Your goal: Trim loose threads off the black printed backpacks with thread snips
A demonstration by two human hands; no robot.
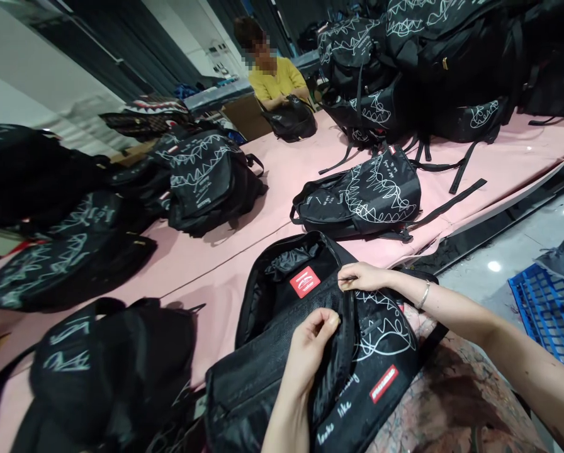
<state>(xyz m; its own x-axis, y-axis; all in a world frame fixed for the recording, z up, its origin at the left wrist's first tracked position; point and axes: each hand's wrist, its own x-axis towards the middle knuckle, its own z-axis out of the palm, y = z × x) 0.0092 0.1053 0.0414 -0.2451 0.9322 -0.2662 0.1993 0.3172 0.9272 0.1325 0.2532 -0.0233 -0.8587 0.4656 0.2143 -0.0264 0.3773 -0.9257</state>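
An unzipped black backpack [244, 384] with white scribbled line art lies before me, its main compartment gaping. Inside, a red label [305, 282] sits on the dark lining. Thumb and fingers of my left hand [313, 336] are pinched together just over the inner side of the opening; whatever they hold is too small to make out. Farther along the same opening, my right hand [364, 277] pinches the backpack's zippered edge. A second red patch [384, 384] is on the outer front panel, beside white lettering.
Another black backpack [357, 195] lies just beyond, straps spread over the pink table cover [282, 160]. More backpacks [211, 179] stand at left and in piles [452, 69] at back right. A person in a yellow top [279, 82] handles a black bag. A blue crate [544, 314] is on the floor at right.
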